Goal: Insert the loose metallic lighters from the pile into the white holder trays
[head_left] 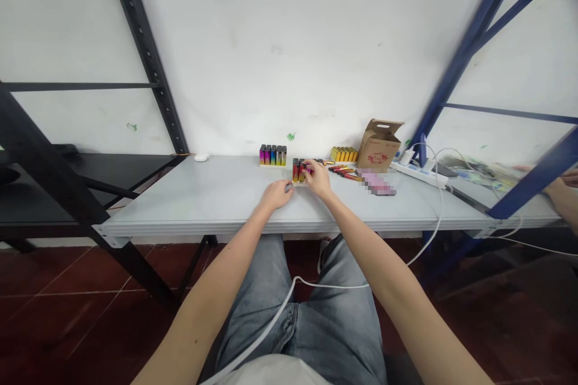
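Observation:
A small tray (298,184) of red and gold metallic lighters (295,171) with dark tops stands upright on the table in front of me. My right hand (320,180) reaches over it from the right, thumb and fingers pinched at a lighter in the rows. My left hand (276,195) rests on the tabletop by the tray's left front corner, its fingers curled round a small dark grey thing (288,187) too unclear to name. Just behind, a second tray holds pink, blue and yellow-green lighters (273,155).
Loose red lighters (345,172) lie right of the tray, beside a blurred pink object (378,183). Behind them are yellow lighters (344,154) and an open cardboard box (378,147). A power strip (419,173) trails white cables. Another person's hand (569,178) shows at far right.

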Demonstrator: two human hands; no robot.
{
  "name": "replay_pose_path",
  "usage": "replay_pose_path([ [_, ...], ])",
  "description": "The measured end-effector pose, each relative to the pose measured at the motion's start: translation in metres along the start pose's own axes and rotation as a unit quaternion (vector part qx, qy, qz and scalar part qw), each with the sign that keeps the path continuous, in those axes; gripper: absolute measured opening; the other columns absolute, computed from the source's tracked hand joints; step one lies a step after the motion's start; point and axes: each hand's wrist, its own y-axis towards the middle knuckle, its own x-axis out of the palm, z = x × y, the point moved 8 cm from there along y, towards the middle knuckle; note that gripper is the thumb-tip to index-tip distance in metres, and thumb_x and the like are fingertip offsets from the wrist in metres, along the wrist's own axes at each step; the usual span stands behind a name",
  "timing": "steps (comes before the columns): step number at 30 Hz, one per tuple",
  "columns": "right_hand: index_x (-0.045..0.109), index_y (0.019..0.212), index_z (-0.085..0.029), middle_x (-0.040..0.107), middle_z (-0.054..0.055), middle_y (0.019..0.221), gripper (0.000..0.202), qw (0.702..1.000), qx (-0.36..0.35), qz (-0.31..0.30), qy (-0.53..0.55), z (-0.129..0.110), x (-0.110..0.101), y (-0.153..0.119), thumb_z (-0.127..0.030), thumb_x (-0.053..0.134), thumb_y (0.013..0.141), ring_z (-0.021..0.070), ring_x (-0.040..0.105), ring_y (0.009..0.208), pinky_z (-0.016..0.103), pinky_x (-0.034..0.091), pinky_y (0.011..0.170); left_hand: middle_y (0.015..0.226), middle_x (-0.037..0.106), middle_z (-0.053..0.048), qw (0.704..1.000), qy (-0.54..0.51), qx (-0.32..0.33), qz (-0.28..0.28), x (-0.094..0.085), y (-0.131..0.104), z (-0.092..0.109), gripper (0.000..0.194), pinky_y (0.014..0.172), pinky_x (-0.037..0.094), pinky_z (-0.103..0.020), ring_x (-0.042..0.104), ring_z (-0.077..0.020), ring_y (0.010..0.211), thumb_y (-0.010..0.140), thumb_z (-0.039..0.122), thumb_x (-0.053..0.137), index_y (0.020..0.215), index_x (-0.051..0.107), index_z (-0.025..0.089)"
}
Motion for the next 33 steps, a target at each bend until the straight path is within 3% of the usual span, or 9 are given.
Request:
replay_pose_path([
  [9, 0.067, 0.109, -0.022, 0.062, 0.012, 0.123, 0.029, 0.995, -0.056, 0.007, -0.085, -0.012, -0.006, 0.003, -0.020, 0.051, 0.085, 0.0295, 0.045, 0.124, 0.048, 0.032, 0.108, 0.126, 0.066, -0.009, 1.000, -0.002, 0.000, 0.003, 0.000, 0.000, 0.000, 0.036, 0.103, 0.043, -0.033, 0.060, -0.0242, 0.118, 0.091, 0.031, 0.049, 0.121, 0.065, 0.018],
  [14, 0.066, 0.109, -0.021, 0.069, 0.010, 0.106, 0.026, 0.995, -0.064, -0.036, -0.067, -0.010, -0.007, 0.001, -0.021, 0.052, 0.087, 0.0289, 0.052, 0.113, 0.046, 0.038, 0.102, 0.125, 0.067, -0.009, 1.000, -0.005, 0.000, 0.003, -0.001, 0.000, 0.001, 0.035, 0.102, 0.044, -0.032, 0.061, -0.0240, 0.117, 0.091, 0.030, 0.049, 0.120, 0.065, 0.018],
  [20, 0.067, 0.111, -0.022, 0.070, 0.008, 0.103, 0.028, 0.996, -0.051, -0.022, -0.070, -0.005, -0.009, -0.005, -0.021, 0.048, 0.089, 0.0278, 0.053, 0.107, 0.045, 0.040, 0.100, 0.126, 0.067, -0.009, 1.000, -0.007, -0.004, 0.000, -0.002, -0.001, 0.000, 0.036, 0.101, 0.045, -0.032, 0.061, -0.0241, 0.117, 0.091, 0.030, 0.048, 0.120, 0.065, 0.019],
  [26, 0.068, 0.119, -0.022, 0.054, 0.011, 0.135, 0.039, 0.988, -0.062, -0.005, -0.145, -0.009, -0.004, -0.005, -0.016, 0.047, 0.086, 0.0302, 0.039, 0.130, 0.049, 0.031, 0.111, 0.127, 0.066, -0.007, 1.000, -0.007, -0.009, 0.001, -0.001, 0.000, 0.000, 0.035, 0.104, 0.043, -0.032, 0.060, -0.0234, 0.119, 0.091, 0.029, 0.049, 0.121, 0.065, 0.020],
  [33, 0.056, 0.134, -0.019, 0.046, 0.013, 0.145, 0.048, 0.985, -0.060, -0.028, -0.158, 0.005, -0.001, -0.009, -0.022, 0.045, 0.088, 0.0301, 0.037, 0.135, 0.049, 0.030, 0.112, 0.126, 0.067, -0.008, 1.000, -0.011, -0.004, 0.004, -0.001, 0.000, 0.000, 0.036, 0.103, 0.043, -0.032, 0.060, -0.0241, 0.118, 0.091, 0.029, 0.048, 0.120, 0.065, 0.018],
])
